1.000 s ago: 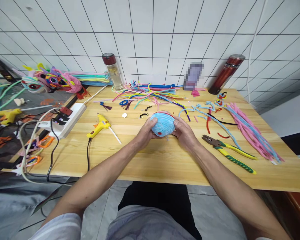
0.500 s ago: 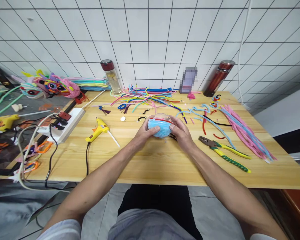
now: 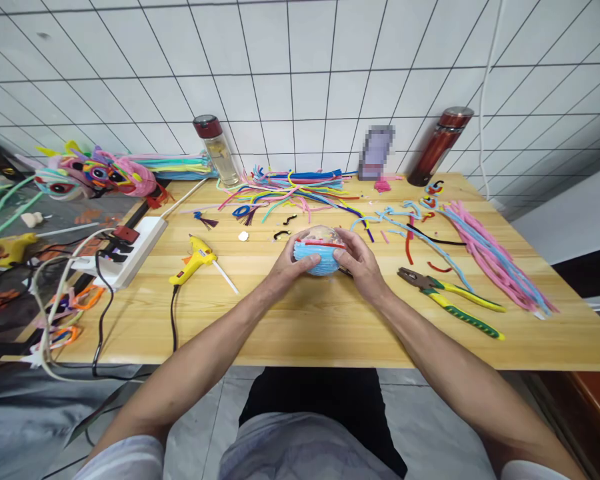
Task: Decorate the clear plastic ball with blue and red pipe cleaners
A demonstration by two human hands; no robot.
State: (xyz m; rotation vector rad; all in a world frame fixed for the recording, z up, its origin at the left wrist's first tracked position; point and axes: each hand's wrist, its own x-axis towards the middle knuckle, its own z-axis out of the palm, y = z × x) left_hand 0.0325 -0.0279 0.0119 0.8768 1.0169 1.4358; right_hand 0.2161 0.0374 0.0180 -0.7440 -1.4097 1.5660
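Observation:
Between my two hands is a round ball [image 3: 316, 259], its near part covered in rows of light blue pipe cleaner. A red pipe cleaner strip runs across it, and the bare upper part looks clear or pale. My left hand [image 3: 290, 261] wraps its left side, thumb pressed on the blue rows. From the right, my right hand [image 3: 361, 261] grips it with the thumb on the blue near the red strip. A dark object, partly hidden, lies by the right palm. Short black pipe cleaner pieces [image 3: 282, 234] lie just beyond the left hand.
A yellow glue gun [image 3: 196, 261] and a white power strip [image 3: 136, 257] lie left. Pliers [image 3: 450, 300] and pink-blue pipe cleaners [image 3: 495, 257] lie right. Behind are loose pipe cleaners [image 3: 295, 190], a glass bottle [image 3: 217, 150], a phone [image 3: 377, 153] and a red flask [image 3: 440, 147].
The ball has tipped slightly between my hands, so more of its clear upper part shows above the red strip. Both hands keep their hold; the whole view has shifted a little.

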